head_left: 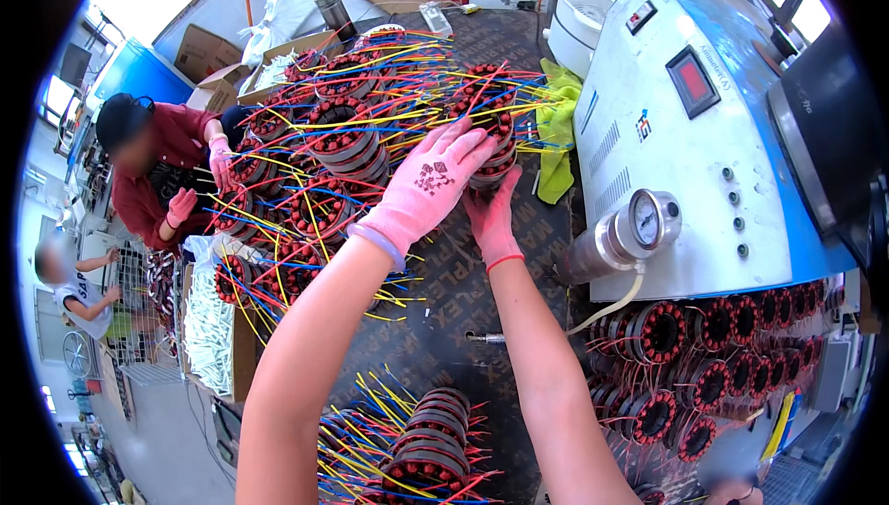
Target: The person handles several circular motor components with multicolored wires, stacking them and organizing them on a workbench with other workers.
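Pink work gloves cover both my hands. Between them is a short stack of motor stators (501, 127), dark steel rings with red-wrapped windings and red, blue and yellow lead wires. My left hand (431, 183) lies against the stack's left side, its fingers curving over it. Lower down, my right hand (495, 220) cups the near end, partly hidden behind the rings. Just left stand many more stator stacks (347, 139), their wires crossing toward my hands. A yellow-green cloth (557, 125) lies to the right of the held stack.
A white-and-blue machine (685, 125) with a display stands right, a pressure gauge (645, 218) beside it. More stators hang lower right (657, 334); another group (431, 440) sits near. A box of white tubes (211, 329) is left. A co-worker (157, 162) in pink gloves handles stators.
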The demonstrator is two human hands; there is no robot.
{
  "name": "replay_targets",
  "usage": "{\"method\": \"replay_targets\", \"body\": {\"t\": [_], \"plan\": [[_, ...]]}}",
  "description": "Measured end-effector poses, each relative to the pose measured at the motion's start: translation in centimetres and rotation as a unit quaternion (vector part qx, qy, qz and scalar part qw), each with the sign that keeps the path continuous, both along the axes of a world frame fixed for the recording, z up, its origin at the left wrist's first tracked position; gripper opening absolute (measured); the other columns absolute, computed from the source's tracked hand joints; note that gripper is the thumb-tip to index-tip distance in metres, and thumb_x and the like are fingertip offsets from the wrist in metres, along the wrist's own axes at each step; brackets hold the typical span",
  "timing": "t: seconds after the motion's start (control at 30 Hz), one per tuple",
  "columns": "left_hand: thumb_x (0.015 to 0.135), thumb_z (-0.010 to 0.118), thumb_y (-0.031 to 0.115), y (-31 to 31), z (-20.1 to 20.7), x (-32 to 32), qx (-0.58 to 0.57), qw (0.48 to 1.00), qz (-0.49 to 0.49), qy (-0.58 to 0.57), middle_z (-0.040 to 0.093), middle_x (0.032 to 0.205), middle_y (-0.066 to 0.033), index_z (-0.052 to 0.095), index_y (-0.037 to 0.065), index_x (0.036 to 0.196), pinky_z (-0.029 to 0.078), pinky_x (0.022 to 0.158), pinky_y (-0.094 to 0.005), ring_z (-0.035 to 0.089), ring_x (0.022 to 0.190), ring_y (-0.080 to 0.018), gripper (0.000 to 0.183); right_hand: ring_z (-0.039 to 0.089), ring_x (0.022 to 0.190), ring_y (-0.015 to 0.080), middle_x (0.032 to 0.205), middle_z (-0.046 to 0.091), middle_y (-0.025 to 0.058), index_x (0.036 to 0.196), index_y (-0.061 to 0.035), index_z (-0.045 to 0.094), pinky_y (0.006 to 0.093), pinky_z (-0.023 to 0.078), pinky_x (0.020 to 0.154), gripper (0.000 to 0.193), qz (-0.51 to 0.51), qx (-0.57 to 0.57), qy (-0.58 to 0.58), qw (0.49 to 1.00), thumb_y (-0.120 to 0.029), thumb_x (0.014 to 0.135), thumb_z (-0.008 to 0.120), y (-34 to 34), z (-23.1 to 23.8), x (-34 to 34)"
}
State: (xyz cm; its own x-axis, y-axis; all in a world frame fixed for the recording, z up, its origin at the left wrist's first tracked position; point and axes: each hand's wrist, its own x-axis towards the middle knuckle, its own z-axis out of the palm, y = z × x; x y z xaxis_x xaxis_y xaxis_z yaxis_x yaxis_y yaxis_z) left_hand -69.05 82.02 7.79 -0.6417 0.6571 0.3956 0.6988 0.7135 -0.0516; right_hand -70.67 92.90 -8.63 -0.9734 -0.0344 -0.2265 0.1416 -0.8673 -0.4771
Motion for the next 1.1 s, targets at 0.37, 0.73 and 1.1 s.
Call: {"method": "replay_targets", "body": {"t": [0.37, 0.73, 1.1], "plan": [[0.075, 0.072, 0.021, 2.3, 1.1, 0.4, -0.017, 0.997, 0.076, -0.019, 0.061, 0.117, -0.0068, 0.045, 0.017, 0.137, 0.016, 0.116, -0.0532, 0.043, 0.129, -0.0305, 0.068, 0.051, 0.118, 0.0176, 0.137, 0.046, 0.01, 0.15, -0.0112, 0.019, 0.0339, 0.045, 0.094, 0.072, -0.108, 0.105, 0.008, 0.989, -0.011, 0.092, 0.061, -0.4, 4.2, 3.9], [0.073, 0.072, 0.015, 4.6, -0.3, -2.5, -0.072, 0.992, 0.108, 0.007, 0.066, 0.102, -0.0048, 0.032, 0.018, 0.146, 0.013, 0.117, -0.0511, 0.05, 0.121, -0.0231, 0.084, 0.056, 0.087, 0.0106, 0.122, 0.055, 0.0086, 0.152, -0.0105, 0.01, 0.0225, 0.047, 0.067, 0.082, -0.119, 0.19, 0.018, 0.974, -0.002, 0.088, 0.061, -0.7, 5.7, 3.0], [0.07, 0.074, 0.014, 4.2, 0.3, -2.8, -0.053, 0.993, 0.101, -0.018, 0.066, 0.103, -0.0049, 0.035, 0.02, 0.146, 0.014, 0.118, -0.0488, 0.051, 0.118, -0.0229, 0.085, 0.054, 0.121, 0.0303, 0.136, 0.052, 0.0155, 0.151, -0.0141, 0.019, 0.0367, 0.044, 0.097, 0.08, -0.107, 0.383, 0.012, 0.918, -0.013, 0.085, 0.064, -0.4, 5.8, 1.7]]}}
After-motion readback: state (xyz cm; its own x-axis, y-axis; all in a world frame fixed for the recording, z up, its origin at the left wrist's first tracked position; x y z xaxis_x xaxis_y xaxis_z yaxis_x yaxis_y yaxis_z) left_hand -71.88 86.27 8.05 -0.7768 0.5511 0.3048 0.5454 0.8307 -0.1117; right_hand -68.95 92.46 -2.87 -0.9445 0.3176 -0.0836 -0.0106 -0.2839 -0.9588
